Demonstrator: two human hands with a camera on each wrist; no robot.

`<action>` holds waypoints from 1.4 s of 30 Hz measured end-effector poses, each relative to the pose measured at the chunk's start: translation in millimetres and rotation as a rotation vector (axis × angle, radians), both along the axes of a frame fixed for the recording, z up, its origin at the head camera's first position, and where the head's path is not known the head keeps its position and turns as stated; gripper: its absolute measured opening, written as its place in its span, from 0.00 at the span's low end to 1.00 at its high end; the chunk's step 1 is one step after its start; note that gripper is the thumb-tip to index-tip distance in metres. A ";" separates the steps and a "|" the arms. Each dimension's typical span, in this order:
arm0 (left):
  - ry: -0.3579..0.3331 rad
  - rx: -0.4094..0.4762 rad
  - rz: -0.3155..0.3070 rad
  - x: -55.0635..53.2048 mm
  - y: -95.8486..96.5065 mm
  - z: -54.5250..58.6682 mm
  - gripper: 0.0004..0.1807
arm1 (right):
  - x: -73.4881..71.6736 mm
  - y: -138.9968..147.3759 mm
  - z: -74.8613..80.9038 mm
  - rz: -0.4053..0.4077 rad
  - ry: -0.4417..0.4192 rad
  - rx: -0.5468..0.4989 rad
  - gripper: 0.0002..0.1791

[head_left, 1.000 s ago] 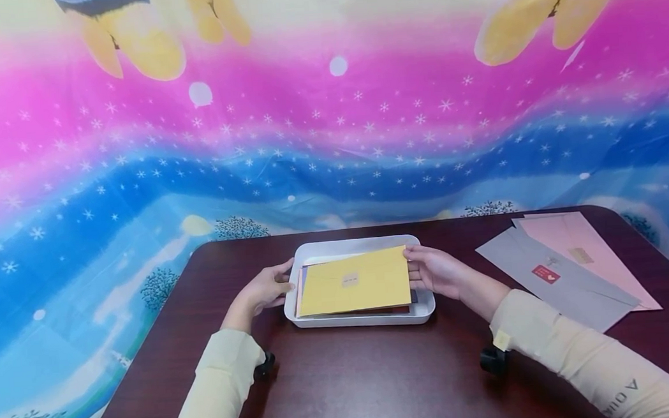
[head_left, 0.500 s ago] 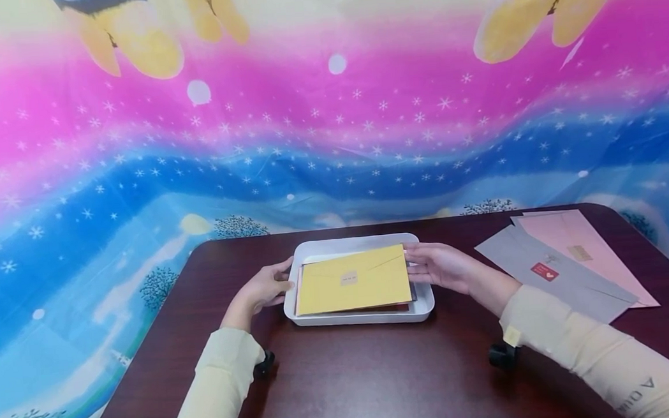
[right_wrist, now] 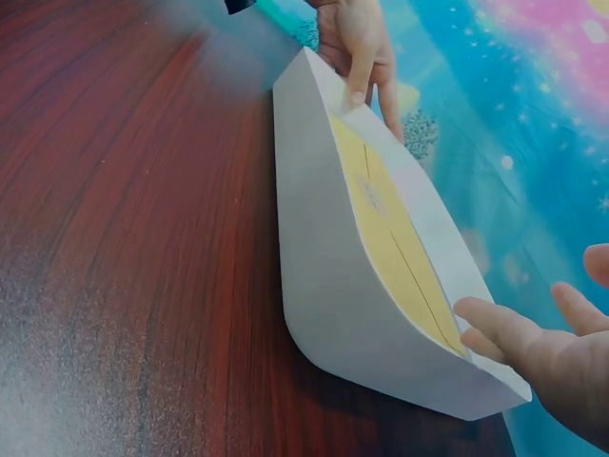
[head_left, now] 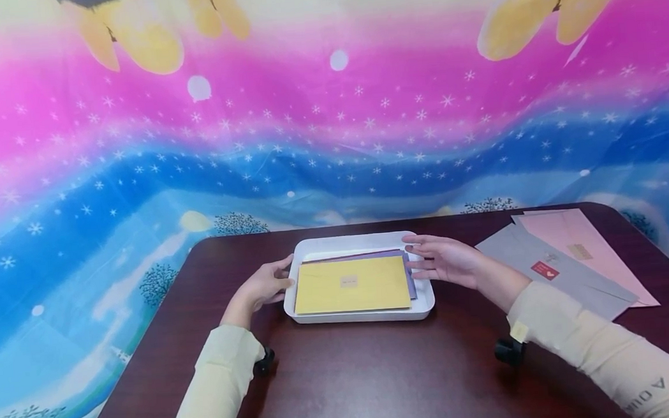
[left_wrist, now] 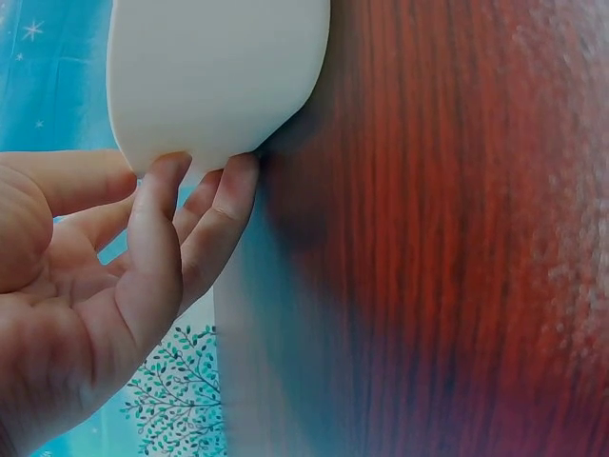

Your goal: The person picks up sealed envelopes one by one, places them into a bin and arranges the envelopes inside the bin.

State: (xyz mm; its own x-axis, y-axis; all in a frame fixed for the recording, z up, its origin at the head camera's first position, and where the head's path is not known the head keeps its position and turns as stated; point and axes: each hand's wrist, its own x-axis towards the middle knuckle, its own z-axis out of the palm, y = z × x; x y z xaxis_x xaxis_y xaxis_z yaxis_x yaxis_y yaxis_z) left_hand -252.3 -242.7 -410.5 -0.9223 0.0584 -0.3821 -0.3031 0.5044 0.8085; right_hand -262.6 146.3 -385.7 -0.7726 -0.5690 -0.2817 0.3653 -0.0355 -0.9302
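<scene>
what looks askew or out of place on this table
Nothing looks spilled or damaged. In the white tray, the stack isn't squared up: a purple envelope juts past the right edge of the yellow envelope. At the right, a grey envelope lies slanted, overlapping a pink one.

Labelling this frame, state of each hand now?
Left hand: holding the white, rectangular, plastic-looking tray by its left end.
Right hand: open, holding nothing.

Room to pass lies over the near table (head_left: 367,367) between the sleeves (head_left: 218,376). The left hand (head_left: 261,286) blocks the tray's (head_left: 360,318) left end, the right hand (head_left: 449,261) its right; cloth (head_left: 330,139) closes the far side.
</scene>
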 end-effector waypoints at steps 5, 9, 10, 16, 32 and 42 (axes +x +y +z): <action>0.007 -0.005 -0.007 0.3 0.3 -0.6 0.38 | 0.3 3.9 -3.0 0.009 0.021 0.006 0.33; 0.005 -0.005 -0.007 1.0 1.1 -0.1 0.38 | -0.6 8.6 -2.9 0.015 0.044 0.004 0.32; 0.005 -0.005 -0.007 1.2 1.5 0.3 0.38 | -0.7 9.8 -2.1 0.015 0.052 0.003 0.32; 0.004 -0.009 -0.008 1.6 2.6 1.4 0.37 | 0.4 18.2 6.2 0.015 0.124 0.008 0.31; 0.000 -0.003 -0.001 1.1 2.0 -0.6 0.38 | -1.1 73.9 19.6 0.004 0.261 -0.155 0.16; 0.005 -0.008 -0.008 0.5 0.6 0.2 0.38 | -0.6 125.4 23.1 -0.024 0.371 -0.169 0.22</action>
State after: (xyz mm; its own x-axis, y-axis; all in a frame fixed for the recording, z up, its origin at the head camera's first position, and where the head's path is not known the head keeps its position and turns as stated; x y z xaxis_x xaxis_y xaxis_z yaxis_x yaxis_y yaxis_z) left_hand -251.7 -242.1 -410.3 -0.9236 0.0629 -0.3782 -0.2952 0.5131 0.8060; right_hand -263.2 271.7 -362.6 -0.8180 -0.5636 0.1146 0.0035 -0.2041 -0.9790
